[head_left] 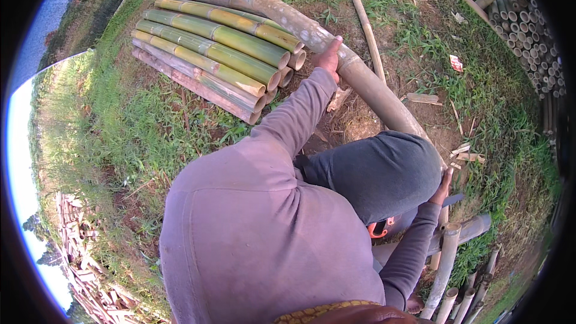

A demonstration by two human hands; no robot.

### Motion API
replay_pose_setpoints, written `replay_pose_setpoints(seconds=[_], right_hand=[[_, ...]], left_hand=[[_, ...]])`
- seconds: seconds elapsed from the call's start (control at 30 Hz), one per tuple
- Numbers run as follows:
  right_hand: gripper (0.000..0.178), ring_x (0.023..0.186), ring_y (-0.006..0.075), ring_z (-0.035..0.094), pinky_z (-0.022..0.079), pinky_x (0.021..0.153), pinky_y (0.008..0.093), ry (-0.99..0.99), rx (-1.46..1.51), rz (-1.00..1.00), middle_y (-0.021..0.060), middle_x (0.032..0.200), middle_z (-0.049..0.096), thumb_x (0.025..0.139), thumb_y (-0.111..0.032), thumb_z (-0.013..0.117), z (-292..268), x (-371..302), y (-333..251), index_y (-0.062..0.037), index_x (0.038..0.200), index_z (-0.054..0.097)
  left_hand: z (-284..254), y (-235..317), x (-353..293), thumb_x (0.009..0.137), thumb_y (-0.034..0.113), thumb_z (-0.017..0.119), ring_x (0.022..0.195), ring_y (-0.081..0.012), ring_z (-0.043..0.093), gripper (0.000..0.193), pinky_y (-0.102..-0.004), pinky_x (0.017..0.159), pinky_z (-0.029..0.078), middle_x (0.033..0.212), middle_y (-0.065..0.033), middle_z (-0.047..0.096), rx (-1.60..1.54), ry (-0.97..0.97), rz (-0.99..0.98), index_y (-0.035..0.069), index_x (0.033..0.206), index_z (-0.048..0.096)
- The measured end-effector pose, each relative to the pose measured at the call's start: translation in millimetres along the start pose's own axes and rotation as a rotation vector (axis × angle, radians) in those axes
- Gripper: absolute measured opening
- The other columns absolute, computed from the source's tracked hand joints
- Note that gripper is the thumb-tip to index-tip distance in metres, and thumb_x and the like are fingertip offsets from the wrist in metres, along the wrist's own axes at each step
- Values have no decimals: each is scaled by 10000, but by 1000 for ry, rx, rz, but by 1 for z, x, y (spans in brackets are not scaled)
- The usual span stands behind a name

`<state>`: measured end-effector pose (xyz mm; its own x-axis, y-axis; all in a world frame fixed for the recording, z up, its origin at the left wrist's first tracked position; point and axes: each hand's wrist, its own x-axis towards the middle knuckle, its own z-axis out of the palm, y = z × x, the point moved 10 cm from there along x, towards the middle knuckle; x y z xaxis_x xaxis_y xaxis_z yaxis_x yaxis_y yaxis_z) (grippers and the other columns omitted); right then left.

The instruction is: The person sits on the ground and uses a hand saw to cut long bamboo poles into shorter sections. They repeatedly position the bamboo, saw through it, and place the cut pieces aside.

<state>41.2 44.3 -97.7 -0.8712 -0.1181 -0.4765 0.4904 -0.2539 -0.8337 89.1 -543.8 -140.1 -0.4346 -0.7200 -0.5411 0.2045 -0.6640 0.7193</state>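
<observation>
A long, thick, mottled brown bamboo pole (360, 75) runs from the top centre down to the right, behind my grey-trousered knee (384, 174). My left hand (330, 57), at the end of a purple sleeve, grips this pole from the left side, with the thumb over its top. My right hand (444, 187) is low on the right beside the knee and half hidden by it. Its fingers curl around what looks like a tool with a flat grey blade (455, 199) that sticks out to the right, close to the pole's lower end.
A stack of cut green-yellow bamboo lengths (216, 54) lies on the grass to the left of the pole. A pile of thin bamboo tubes (528, 30) sits at the top right. Short upright bamboo stakes (447, 258) stand at the lower right, and an orange object (378, 229) lies under my knee.
</observation>
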Motion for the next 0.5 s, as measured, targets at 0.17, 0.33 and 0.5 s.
replay_pose_setpoints(seconds=[0.17, 0.33, 0.5], right_hand=[[718, 1262, 309, 661, 593, 1007, 458, -232, -148, 72, 193, 1393, 648, 1069, -583, 648, 164, 61, -27, 0, 1481, 566], [697, 1235, 307, 670, 609, 944, 479, -241, -309, -45, 169, 1399, 624, 1062, -537, 683, 235, 58, -57, -24, 1505, 517], [652, 1215, 265, 671, 590, 928, 406, -350, -352, -179, 166, 1385, 640, 1065, -483, 710, 235, 75, -51, -33, 1500, 526]], left_hand=[[-35, 95, 38, 835, 455, 949, 1442, -284, 542, 1080, -487, 1196, 445, 1608, -166, 511, 67, 100, 167, -16, 1628, 386], [122, 108, -148, 762, 620, 907, 1584, -428, 354, 1157, -619, 1307, 237, 1673, -216, 419, 1418, -650, 1181, 178, 1681, 362], [183, -3, -172, 760, 553, 921, 1403, -316, 602, 949, -645, 1233, 313, 1480, -111, 640, 1966, -1102, 1330, 281, 1569, 506]])
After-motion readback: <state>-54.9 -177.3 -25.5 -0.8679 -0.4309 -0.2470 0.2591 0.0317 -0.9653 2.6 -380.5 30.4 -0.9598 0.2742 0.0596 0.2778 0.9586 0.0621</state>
